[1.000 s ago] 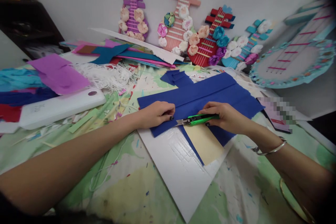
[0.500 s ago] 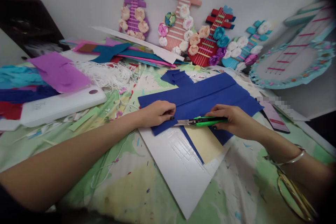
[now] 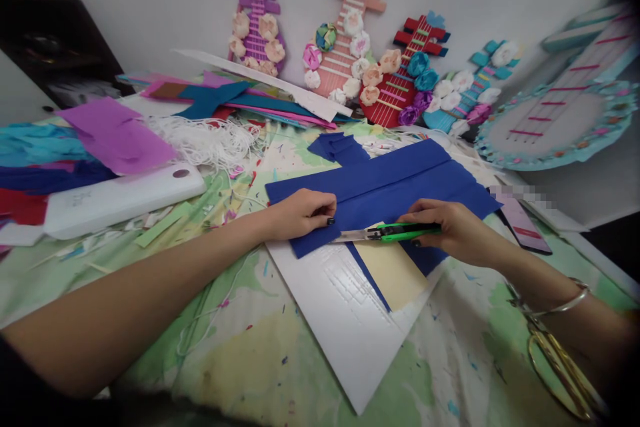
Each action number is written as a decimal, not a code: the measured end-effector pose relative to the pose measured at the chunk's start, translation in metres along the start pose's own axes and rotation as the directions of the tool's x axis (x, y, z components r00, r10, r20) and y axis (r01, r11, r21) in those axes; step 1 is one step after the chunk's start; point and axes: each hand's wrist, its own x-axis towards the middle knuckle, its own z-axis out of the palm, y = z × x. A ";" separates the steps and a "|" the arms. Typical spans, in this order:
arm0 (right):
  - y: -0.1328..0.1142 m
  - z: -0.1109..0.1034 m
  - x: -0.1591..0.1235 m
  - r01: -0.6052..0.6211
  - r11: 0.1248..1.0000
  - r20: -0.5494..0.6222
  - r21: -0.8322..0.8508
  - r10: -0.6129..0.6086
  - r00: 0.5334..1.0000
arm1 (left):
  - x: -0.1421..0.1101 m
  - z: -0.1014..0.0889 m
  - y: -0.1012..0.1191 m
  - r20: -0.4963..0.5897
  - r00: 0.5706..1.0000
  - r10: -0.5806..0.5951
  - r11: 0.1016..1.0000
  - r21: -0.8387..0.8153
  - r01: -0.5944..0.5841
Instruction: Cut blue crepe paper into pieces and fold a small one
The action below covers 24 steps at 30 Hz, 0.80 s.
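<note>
My right hand (image 3: 453, 230) grips a green utility knife (image 3: 400, 232), its blade pointing left. The blade's tip meets the blue crepe paper (image 3: 380, 180) close to my left hand (image 3: 307, 213). That left hand presses down on the paper's near left part with fingers curled; whether it pinches an edge is hidden. Beneath the blue paper lie a cream piece of paper (image 3: 390, 270) and a white board (image 3: 345, 320) scored with cut lines. One narrow blue strip runs along the cream piece's left side.
Gold-handled scissors (image 3: 560, 363) lie by my right forearm, a phone (image 3: 525, 220) at the right. A white slab (image 3: 125, 200), purple paper (image 3: 117, 137) and white string (image 3: 210, 143) are at the left. Decorated lute-shaped crafts (image 3: 345, 40) lean against the wall.
My right hand has drawn the utility knife slightly to the right. My left hand stays on the blue paper; the whole view has shifted a little.
</note>
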 end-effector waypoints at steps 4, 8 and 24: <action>-0.005 0.002 0.005 0.010 1.000 -0.029 0.000 -0.010 1.000 | -0.002 -0.002 0.002 -0.059 0.998 -0.011 0.999 -0.046 0.008; -0.008 0.003 0.015 0.050 0.999 -0.030 0.006 -0.049 0.998 | -0.002 -0.004 0.003 -0.110 0.994 -0.022 0.998 -0.067 0.015; -0.006 0.015 0.031 0.096 0.995 -0.065 0.028 -0.094 0.993 | -0.002 -0.003 -0.001 -0.087 0.991 0.100 0.970 0.229 -0.078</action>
